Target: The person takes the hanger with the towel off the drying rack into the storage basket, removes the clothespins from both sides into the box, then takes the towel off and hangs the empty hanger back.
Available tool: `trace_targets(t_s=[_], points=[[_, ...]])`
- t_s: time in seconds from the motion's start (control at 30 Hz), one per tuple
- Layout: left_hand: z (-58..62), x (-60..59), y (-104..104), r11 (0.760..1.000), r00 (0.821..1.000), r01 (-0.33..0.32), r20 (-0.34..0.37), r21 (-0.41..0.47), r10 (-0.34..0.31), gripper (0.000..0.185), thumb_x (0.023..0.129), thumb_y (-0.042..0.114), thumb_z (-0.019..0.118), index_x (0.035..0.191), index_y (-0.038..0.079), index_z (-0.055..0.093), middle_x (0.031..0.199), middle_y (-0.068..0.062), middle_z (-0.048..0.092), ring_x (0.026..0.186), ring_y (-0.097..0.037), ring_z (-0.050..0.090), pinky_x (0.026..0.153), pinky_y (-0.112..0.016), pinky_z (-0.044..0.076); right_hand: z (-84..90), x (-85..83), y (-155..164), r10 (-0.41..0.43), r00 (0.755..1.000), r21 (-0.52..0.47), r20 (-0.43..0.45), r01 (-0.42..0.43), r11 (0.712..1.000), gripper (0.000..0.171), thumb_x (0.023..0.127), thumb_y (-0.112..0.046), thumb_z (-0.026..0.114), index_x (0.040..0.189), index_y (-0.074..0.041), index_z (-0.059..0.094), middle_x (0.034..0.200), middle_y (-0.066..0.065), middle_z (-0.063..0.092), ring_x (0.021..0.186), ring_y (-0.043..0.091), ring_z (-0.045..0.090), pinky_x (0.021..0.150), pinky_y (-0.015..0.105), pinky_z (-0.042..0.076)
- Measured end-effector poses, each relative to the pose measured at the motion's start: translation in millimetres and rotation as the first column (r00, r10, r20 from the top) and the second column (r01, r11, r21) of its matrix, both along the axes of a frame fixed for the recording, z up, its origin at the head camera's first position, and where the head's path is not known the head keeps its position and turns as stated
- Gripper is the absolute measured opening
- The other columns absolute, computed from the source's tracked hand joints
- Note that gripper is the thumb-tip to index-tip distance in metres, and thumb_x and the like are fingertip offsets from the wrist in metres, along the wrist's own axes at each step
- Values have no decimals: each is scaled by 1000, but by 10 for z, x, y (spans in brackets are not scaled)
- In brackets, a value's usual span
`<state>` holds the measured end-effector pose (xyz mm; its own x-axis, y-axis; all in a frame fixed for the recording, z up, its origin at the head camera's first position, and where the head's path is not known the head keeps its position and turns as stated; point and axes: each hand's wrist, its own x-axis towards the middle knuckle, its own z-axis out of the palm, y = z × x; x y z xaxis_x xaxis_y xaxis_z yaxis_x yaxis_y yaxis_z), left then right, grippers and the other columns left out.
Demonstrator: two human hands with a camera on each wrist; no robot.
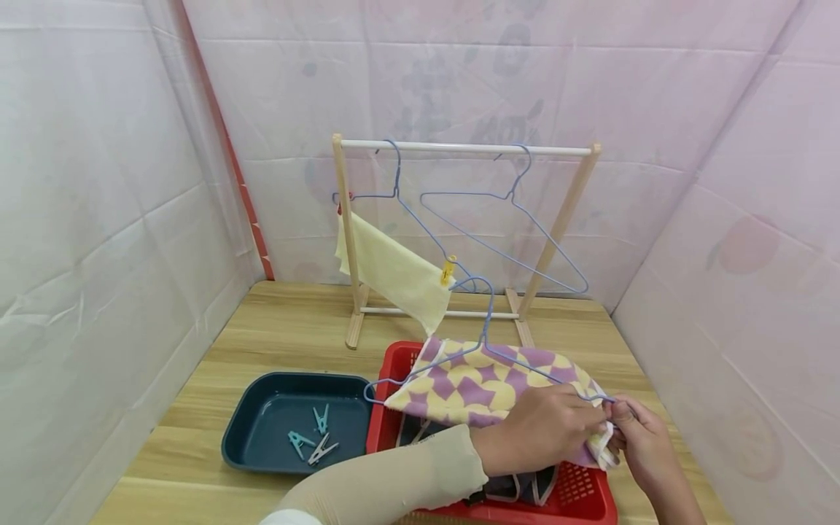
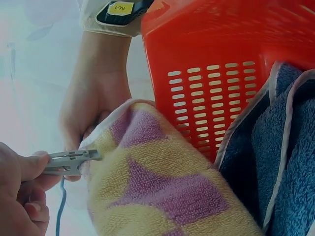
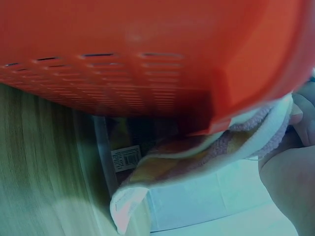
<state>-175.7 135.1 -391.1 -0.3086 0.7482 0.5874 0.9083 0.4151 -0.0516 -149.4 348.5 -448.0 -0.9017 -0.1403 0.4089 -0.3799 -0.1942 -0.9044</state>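
A purple-and-yellow patterned towel [image 1: 485,383] hangs against a blue wire hanger [image 1: 488,321] over the red basket [image 1: 389,430]. My left hand [image 1: 541,430] reaches across the towel to the hanger's right end. In the left wrist view it pinches a grey clothespin [image 2: 69,163], whose tips lie at the towel's white-bordered edge. My right hand [image 1: 650,445] grips the towel's corner together with the hanger's right end. Part of the right hand's fingers is hidden behind the cloth. In the right wrist view, a towel fold with a white label [image 3: 126,158] droops beside the basket.
Dark blue cloths [image 2: 285,142] with pale borders lie in the basket. Left of it, a dark teal tray [image 1: 262,408] holds several clothespins [image 1: 321,448]. Behind stands a rack [image 1: 459,148] bearing two hangers, one with a pale yellow cloth [image 1: 394,270] held by a yellow clip [image 1: 448,270].
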Motion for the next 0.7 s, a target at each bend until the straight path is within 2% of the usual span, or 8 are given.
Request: trace_targets(t_s=[0.07,0.17,0.23,0.33,0.4,0.57,0.63,0.7], points=[[13,-11,-14,998,1000,20,-2,53,-20,22,104,28,58,118,23,74,110,16,74,91,5,63,82,-4,44,-6,7,-1,-27,1000,17,14,26,1000,39,107,3,29,92,-6,63,71,-4,49,57,24,24,47,37,17],[64,-32,-30,990,999,39,-21,138,-36,18,102,29,61,106,23,77,102,16,76,82,5,62,77,-3,43,-18,18,0,-64,997,54,36,62,997,38,108,1,30,92,-7,63,68,-2,47,55,24,24,46,38,17],[122,-46,-54,985,998,24,-68,172,-13,17,101,31,62,100,24,78,96,18,76,78,6,62,76,-4,42,-26,25,-2,-82,996,66,46,79,995,37,108,1,31,91,-7,63,67,-2,44,55,26,20,45,39,17],[211,-67,-123,977,994,-8,-101,215,31,16,99,33,65,98,24,78,93,19,75,76,8,61,72,-4,40,-25,30,-6,-79,996,74,48,75,994,36,108,0,30,90,-5,61,67,1,39,56,26,17,46,39,14],[262,-78,-183,967,992,-26,-109,255,55,15,98,33,67,96,24,79,92,19,75,72,8,59,69,-5,38,-20,32,-10,-77,996,73,53,73,995,36,108,-1,30,89,-5,60,70,-2,43,56,26,16,47,39,13],[325,-104,-338,942,998,-19,-55,336,40,14,96,30,70,97,21,81,96,14,77,78,7,65,89,-6,43,-16,41,-22,-92,994,62,65,88,994,37,108,-2,30,89,-6,61,73,-9,48,57,27,15,48,39,12],[329,-118,-401,932,1000,-9,-24,363,18,14,94,28,73,99,19,81,97,11,78,88,4,70,96,-9,43,-22,45,-26,-100,992,61,71,96,993,36,108,-2,30,89,-6,61,72,-10,49,58,27,16,49,39,12],[329,-136,-473,921,1000,4,-7,389,-1,14,94,27,74,100,16,81,98,8,78,92,2,71,93,-9,45,-28,50,-26,-103,992,64,75,98,993,36,108,-2,31,90,-6,62,71,-8,48,58,27,17,50,39,12]])
